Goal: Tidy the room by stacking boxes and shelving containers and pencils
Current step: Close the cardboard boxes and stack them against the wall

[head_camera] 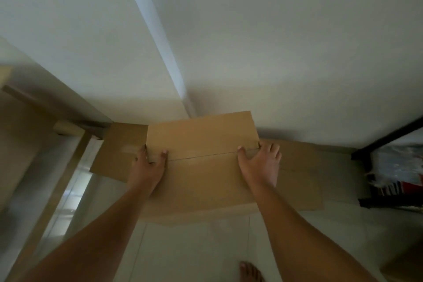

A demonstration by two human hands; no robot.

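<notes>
Stacking begun: our left hand (147, 165) and right hand (261, 162), fingers spread, pressed the top cardboard box (203, 158) onto others against the wall (274, 64); we saw no containers or pencils shelved.

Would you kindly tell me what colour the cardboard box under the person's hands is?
Plain tan brown, unprinted. The cardboard box shows best in the head view.

Dim, soft indoor light, muted shadows along the wall base, blurred edges, wide-angle bending at corners
</notes>
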